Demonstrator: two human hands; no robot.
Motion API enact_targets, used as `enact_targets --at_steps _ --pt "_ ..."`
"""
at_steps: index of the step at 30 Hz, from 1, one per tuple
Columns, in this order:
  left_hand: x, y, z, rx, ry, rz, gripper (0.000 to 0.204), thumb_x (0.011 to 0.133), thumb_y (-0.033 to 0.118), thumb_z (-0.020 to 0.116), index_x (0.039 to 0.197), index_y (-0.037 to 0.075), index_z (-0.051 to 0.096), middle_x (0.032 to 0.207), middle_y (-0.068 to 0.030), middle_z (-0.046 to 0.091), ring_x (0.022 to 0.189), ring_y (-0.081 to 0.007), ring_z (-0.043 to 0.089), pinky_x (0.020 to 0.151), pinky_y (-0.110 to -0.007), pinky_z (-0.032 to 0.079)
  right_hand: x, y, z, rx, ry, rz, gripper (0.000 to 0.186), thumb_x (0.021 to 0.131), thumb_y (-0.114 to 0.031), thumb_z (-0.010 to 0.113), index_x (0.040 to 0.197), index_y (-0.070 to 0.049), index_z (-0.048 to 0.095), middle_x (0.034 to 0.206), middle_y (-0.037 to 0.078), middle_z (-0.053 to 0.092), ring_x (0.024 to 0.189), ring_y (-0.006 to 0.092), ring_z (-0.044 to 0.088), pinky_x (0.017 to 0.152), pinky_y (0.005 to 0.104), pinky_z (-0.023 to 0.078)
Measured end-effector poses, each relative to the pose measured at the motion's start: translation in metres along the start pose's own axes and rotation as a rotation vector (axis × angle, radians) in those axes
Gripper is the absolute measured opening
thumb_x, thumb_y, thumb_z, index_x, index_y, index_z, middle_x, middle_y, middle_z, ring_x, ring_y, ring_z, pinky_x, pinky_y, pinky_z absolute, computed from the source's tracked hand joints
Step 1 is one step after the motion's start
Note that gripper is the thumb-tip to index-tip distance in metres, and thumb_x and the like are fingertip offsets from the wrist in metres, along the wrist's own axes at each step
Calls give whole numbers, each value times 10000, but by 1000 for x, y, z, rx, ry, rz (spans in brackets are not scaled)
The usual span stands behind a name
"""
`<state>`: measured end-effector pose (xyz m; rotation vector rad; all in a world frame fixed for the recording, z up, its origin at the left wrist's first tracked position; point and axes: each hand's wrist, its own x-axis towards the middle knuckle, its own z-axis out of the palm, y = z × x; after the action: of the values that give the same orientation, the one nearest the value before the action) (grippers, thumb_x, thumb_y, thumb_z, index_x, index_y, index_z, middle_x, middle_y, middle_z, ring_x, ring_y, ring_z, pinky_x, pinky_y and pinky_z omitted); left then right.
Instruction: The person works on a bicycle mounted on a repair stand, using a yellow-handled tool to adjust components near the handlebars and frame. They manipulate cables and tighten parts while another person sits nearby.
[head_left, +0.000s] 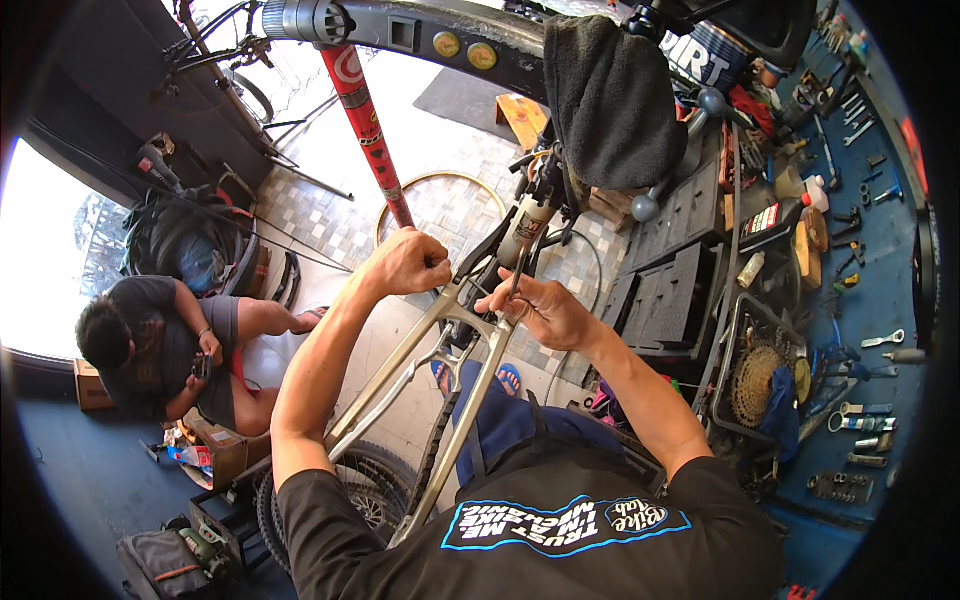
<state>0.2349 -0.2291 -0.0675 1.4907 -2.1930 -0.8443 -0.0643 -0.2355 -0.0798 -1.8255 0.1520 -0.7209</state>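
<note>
A bicycle frame (480,400) in pale gold stretches in front of me, its rear wheel (365,490) low at the left. A pale cylinder like a rear shock (524,228) sits at its far end. My left hand (408,264) is closed in a fist above the frame's left arm; whatever it holds is hidden. At the right arm, beside the shock's lower end, my right hand (548,310) has its fingers bent together around a thin dark piece too small to name. A red stickered tube (366,130) runs down behind my left hand.
Overhead crosses a black beam (440,35) with a dark towel (612,105) hanging from it. Tools hang on the blue wall panel (865,240) at right, above a crate (715,400) with a large cassette (756,385). Another person (165,340) sits at left, holding a small dark object.
</note>
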Motion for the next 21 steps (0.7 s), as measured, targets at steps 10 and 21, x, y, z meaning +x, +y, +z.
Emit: enact_targets --at_steps 10,21 --pt "0 -3 1 -11 2 13 225 825 189 666 736 -15 704 666 -181 636 584 -312 624 597 -439 489 3 -8 -6 -123 5 114 173 1058 46 551 1161 -80 610 1179 123 793 1169 271 752 1223 479 416" --pt "0 -2 1 -7 -3 0 223 826 181 669 742 -21 715 655 -173 642 560 -303 611 589 -426 487 4 -21 -6 -265 7 103 104 1062 -20 604 1132 -89 637 1195 91 785 1206 283 736 1211 513 429"
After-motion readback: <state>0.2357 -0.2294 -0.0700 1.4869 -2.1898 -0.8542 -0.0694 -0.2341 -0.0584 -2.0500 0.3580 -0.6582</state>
